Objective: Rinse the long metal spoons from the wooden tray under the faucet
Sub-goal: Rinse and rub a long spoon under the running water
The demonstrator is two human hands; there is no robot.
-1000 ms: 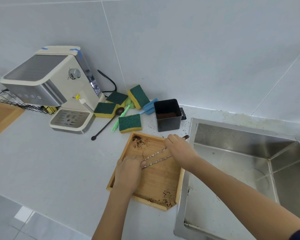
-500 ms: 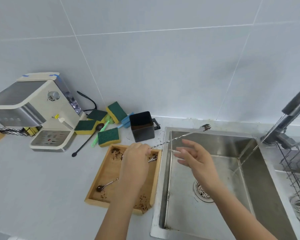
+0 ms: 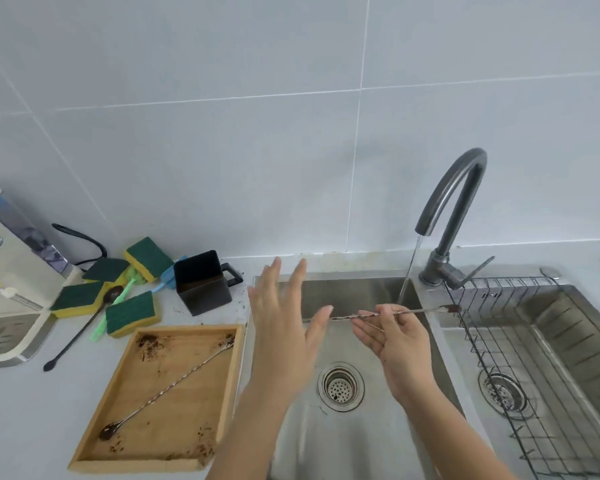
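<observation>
While a thin stream of water (image 3: 408, 271) is running from the curved grey metal faucet (image 3: 454, 202), a person is standing at a brushed steel sink (image 3: 326, 438) with both bare forearms reaching over the basin. Their right hand (image 3: 394, 337) is pinching a long, thin spoon (image 3: 388, 313) with a twisted metal stem between thumb and fingers, holding it level above the basin, just in front of the stream; I cannot tell whether water is touching it. Its forked, stained tip is pointing right, reaching the edge of a black wire rack (image 3: 520, 358) that is sitting in the second basin. Their left hand (image 3: 284, 327) is hanging open, fingers spread and gripping nothing, its thumb close to the spoon's near end, which is hiding behind the hand.

On the pale counter to the left, a shallow rectangular wooden tray (image 3: 125, 455) is lying speckled with dark crumbs. A second twisted spoon (image 3: 168, 386) is lying diagonally inside it, its dirty bowl at the near left corner. Behind the tray, four green-and-yellow sponges (image 3: 132, 315) are lying scattered around a black spoon (image 3: 80, 336) and a green plastic stick. A square black cup (image 3: 201, 284) with a handle is standing beside them. At the far left, a cream machine (image 3: 11, 299) is being cut off by the frame edge. A round perforated drain (image 3: 341, 386) is showing between the arms.
</observation>
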